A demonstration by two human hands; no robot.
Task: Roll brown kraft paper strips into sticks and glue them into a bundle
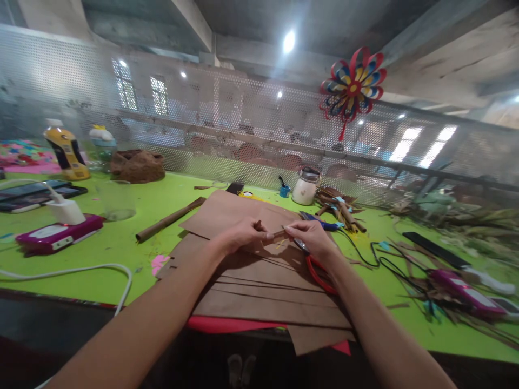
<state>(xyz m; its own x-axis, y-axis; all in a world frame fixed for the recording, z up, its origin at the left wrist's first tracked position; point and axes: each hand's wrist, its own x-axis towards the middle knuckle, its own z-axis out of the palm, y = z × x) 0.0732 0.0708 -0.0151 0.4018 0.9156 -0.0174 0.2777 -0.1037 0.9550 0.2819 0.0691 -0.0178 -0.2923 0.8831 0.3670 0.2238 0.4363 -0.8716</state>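
Above a stack of brown paper sheets (pixel 243 267), my left hand (pixel 245 236) pinches a small brown strip (pixel 278 234). My right hand (pixel 313 237) is closed with its fingertips at the strip's other end; a thin pointed bit shows there, too small to name. Scissors with red handles (pixel 318 275) lie on the paper under my right hand and wrist, partly hidden. Just beyond my right hand is a blue tool with a black cord (pixel 322 222), possibly a glue gun. A few yellow threads show below the strip.
A rolled brown tube (pixel 170 220), a clear cup (pixel 117 201) and a purple power strip (pixel 60 235) stand left on the green table (pixel 158 254). A white jar (pixel 305 186) and dried leaf scraps (pixel 343 208) lie behind. Another purple power strip (pixel 466 292) is right.
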